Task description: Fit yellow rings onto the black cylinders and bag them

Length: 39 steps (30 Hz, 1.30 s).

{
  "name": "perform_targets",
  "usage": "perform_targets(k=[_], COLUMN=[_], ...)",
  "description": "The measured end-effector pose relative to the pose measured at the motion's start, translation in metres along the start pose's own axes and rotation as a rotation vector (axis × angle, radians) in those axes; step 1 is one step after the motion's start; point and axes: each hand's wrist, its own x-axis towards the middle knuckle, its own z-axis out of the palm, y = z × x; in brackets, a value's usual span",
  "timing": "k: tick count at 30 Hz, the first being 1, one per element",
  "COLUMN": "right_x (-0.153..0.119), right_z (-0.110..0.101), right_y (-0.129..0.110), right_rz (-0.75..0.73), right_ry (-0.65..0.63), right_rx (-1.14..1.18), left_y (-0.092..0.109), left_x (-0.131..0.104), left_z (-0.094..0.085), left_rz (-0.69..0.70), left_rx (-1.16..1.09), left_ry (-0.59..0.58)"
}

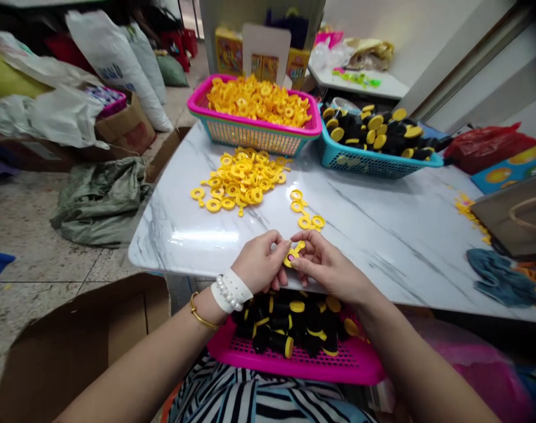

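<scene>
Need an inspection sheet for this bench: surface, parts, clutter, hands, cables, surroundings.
Surface: white marbled table, glossy, glare near its left end.
Job's things: yellow piece with a pink spot, held; loose yellow heap; pink-rimmed basket of yellow parts; turquoise basket and lower pink basket, both with black-and-yellow parts.
Clutter: crumpled blue cloth and red bag at right.
Grippers: left hand and right hand both finger the yellow piece.
Cables: nothing seen.
Surroundings: white sack and open cardboard box on the floor, left.
</scene>
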Motion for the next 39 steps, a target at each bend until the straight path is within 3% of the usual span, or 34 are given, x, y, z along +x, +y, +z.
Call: perform_targets(k=[5,8,12,18,22,25,30,33,34,35,37,39], right_x=[-0.005,-0.009,0.003,0.025,0.032,0.031,-0.009,-0.059,-0.079,-0.100,-0.148,-0.198], right_z=[-0.001,-0.009,-0.026,-0.033,-0.026,-0.018,0.003,0.002,-0.006,-0.017,-0.052,-0.095], right_y=[0.007,0.011,0.010,-0.014,-0.023,-0.019,-0.003,0.011,0.018,0.026,0.049,0.082], right_rz=[-0.080,-0.095,-0.009,0.178,0.217,0.159,-0.136,-0.154,-0.144,-0.123,-0.022,0.230], right_ry=[0.072,0.095,0.059,-0.263,-0.265,-0.235,0.007,-0.030,0.003,0.116,0.572,1.139], right_rx=[0.058,0.112,0.267,0.181,0.038,-0.014,-0.102,-0.086,-0.088,-0.103,-0.190,-0.321], left_y=[-0.012,-0.019,-0.021,-0.014,-0.015,-0.016,-0.019,-0.036,-0.045,-0.055,-0.075,-0.091], left_x=[-0.023,-0.029,-0.023,-0.018,-0.016,-0.013,-0.028,-0.048,-0.053,-0.056,-0.059,-0.059], left_z=[0.011,0.019,0.020,0.012,0.014,0.017,0.020,0.018,0.016,0.012,0.005,-0.001], left_rz=[0.352,0.479,0.519,0.460,0.443,0.447,0.592,0.727,0.764,0.783,0.788,0.758], left_rx=[0.267,0.401,0.457,0.472,0.452,0.502,0.665,0.795,0.835,0.872,0.937,0.994], left_ry=[0.224,0.354,0.384,0.295,0.284,0.344,0.393,0.312,0.282,0.249,0.192,0.137])
